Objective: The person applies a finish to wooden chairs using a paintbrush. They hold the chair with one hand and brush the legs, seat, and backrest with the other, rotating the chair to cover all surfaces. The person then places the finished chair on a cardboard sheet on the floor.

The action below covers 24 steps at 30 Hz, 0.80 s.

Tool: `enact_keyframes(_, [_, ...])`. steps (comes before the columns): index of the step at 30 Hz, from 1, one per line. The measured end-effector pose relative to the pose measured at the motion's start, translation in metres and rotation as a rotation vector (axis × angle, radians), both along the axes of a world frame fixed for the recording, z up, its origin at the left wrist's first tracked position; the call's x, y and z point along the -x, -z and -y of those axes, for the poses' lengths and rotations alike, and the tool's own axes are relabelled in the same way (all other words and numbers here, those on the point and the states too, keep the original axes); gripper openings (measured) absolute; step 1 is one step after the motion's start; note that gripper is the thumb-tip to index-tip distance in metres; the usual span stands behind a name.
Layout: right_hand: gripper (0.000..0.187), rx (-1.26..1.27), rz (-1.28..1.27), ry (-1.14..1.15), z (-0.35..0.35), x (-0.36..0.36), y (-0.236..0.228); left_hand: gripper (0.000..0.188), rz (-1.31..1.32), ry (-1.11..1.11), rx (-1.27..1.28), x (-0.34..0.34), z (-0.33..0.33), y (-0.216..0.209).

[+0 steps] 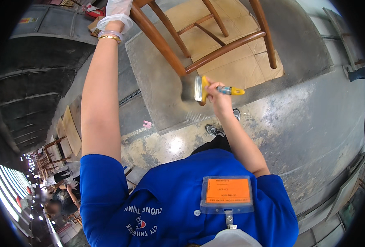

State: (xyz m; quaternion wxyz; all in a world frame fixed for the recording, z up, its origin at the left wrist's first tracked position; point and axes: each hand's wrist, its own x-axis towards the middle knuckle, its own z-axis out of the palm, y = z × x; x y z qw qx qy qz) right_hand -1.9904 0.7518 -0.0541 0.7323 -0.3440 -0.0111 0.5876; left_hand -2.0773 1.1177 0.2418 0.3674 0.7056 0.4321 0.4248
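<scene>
Right hand (pixel 218 98) grips brush (pixel 199 89) (yellow handle) against chair (pixel 166 47).

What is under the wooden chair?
Under the brown wooden chair frame lies a flat sheet of tan cardboard on a grey stained mat. The floor beneath them is covered. The yellow-handled paintbrush in the right hand hides a little mat.

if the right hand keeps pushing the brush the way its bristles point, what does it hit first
Probably the wooden chair leg: the paintbrush in the right hand has its bristles just below that leg's lower end, though depth is unclear.
</scene>
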Motion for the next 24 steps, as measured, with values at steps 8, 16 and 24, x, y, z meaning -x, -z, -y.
enact_keyframes(8, [0.018,0.636,-0.078,0.256,0.04,0.008,0.071,0.037,-0.495,0.163,-0.475,0.022,-0.023,0.015])
enact_keyframes(16, [0.019,-0.007,-0.139,0.238,-0.013,0.01,0.029,0.033,-0.273,0.111,-0.391,0.008,-0.018,0.024])
enact_keyframes(24, [0.014,-0.027,0.888,0.474,0.001,-0.066,-0.025,0.032,-0.157,0.081,-0.244,-0.002,-0.009,0.027])
